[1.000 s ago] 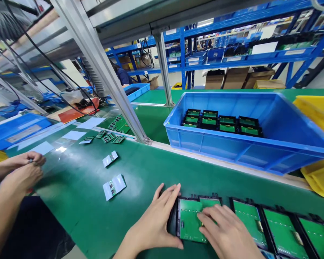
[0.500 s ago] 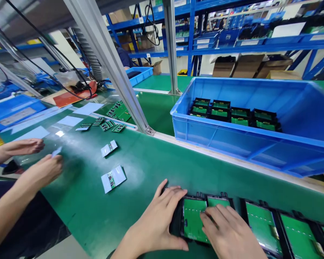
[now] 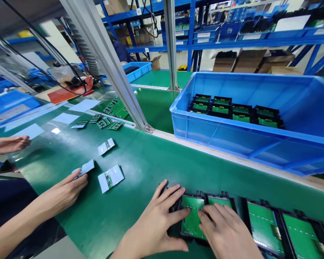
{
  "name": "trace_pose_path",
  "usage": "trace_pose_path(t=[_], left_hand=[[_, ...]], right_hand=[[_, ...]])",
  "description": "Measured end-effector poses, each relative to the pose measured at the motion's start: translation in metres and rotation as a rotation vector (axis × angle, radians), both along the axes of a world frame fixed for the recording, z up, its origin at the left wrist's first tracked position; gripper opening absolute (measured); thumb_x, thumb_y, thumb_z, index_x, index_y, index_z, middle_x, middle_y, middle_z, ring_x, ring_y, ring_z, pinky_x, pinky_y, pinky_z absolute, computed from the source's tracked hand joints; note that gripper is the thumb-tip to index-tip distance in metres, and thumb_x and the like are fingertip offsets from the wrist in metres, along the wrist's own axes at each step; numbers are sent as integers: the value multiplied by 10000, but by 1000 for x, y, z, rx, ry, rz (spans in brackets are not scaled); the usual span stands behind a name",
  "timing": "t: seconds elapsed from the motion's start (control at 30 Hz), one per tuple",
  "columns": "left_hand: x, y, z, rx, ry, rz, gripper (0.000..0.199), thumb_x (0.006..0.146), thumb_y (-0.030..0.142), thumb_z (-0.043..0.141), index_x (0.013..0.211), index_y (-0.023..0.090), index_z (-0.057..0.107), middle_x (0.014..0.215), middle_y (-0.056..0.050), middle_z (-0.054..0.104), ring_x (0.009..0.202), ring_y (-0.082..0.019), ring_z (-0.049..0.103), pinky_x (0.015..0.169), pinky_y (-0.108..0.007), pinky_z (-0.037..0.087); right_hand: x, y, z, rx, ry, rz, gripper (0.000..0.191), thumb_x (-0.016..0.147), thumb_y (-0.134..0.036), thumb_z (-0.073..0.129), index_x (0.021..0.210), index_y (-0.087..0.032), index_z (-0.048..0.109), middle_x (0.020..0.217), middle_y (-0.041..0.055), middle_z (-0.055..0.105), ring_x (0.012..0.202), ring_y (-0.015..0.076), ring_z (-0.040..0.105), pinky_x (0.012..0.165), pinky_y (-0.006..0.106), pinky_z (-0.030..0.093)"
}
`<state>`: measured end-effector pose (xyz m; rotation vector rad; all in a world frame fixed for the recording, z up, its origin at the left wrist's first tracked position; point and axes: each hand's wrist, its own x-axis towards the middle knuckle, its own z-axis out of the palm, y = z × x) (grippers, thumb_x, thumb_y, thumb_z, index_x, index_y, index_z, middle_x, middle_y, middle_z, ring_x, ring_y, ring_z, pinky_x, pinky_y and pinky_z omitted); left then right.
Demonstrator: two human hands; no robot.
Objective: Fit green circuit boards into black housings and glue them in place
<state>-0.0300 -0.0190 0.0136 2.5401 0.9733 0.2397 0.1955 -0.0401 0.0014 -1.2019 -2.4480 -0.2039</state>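
Observation:
A green circuit board (image 3: 192,226) sits in a black plastic case on the bench in front of me. My left hand (image 3: 162,220) is open at its left side, fingers spread; one finger rests on the board's face and the thumb lies at the near edge. Over the board's right side my right hand (image 3: 228,232) is curled, its fingertips together against the surface; anything between them is hidden. Behind those knuckles another cased board (image 3: 220,201) shows in part. Farther right, more black cases with green boards (image 3: 264,225) stand in a row.
A blue bin (image 3: 245,135) with several cased boards stands beyond the bench rail. At left, a co-worker's hand (image 3: 72,187) holds a small board with pale blue film (image 3: 86,167). Two similar film-covered boards (image 3: 111,178) lie nearby. A metal post (image 3: 116,68) rises from the rail.
One finger of my left hand has come down onto the board's face. My right hand stays nearly in place. The co-worker's hand has moved right with the film-covered board.

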Motion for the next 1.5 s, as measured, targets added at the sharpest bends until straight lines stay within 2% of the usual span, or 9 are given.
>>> trace_pose_path(t=[0.3, 0.63, 0.77, 1.0, 1.3, 1.5], left_hand=[[2, 0, 4, 22, -35, 9, 625, 800, 646, 646, 1271, 236, 631, 1425, -179, 480, 1323, -409, 427, 1115, -678, 209], [6, -1, 8, 65, -34, 28, 532, 788, 532, 714, 1214, 217, 665, 1380, -185, 520, 1266, -399, 494, 1091, -672, 285], [8, -1, 8, 60, -12, 31, 531, 799, 527, 701, 1226, 215, 654, 1377, -193, 517, 1271, -398, 489, 1082, -674, 300], [8, 0, 10, 33, 42, 11, 551, 747, 432, 749, 1239, 207, 647, 1366, -216, 514, 1270, -417, 487, 1055, -706, 305], [9, -2, 8, 17, 33, 13, 534, 793, 469, 699, 1242, 186, 642, 1378, -236, 499, 1311, -396, 451, 1076, -670, 307], [8, -1, 6, 21, -42, 26, 464, 826, 498, 677, 1186, 205, 679, 1374, -209, 506, 1314, -379, 447, 1099, -633, 305]], right_hand=[[-5, 0, 2, 49, -2, -20, 387, 717, 24, 391, 762, -171, 722, 743, 47, 689, 692, 202, 607, 717, 344, 420], [2, -8, -17, 47, -9, -8, 350, 854, -44, 387, 921, -179, 703, 857, 45, 702, 744, 212, 619, 705, 352, 436], [1, -6, -18, 32, -17, 4, 308, 844, -44, 433, 920, -180, 699, 852, 39, 700, 732, 202, 622, 678, 339, 444], [-1, -8, -17, 15, -3, 16, 373, 862, -29, 357, 906, -152, 706, 837, 65, 696, 734, 213, 624, 680, 352, 466], [4, -4, -12, 7, -102, 88, 293, 802, -54, 509, 981, -147, 722, 899, 76, 716, 755, 228, 648, 672, 368, 501], [4, -6, -11, -17, -83, 54, 298, 803, -112, 510, 970, -231, 726, 904, 62, 708, 786, 238, 637, 696, 366, 497]])
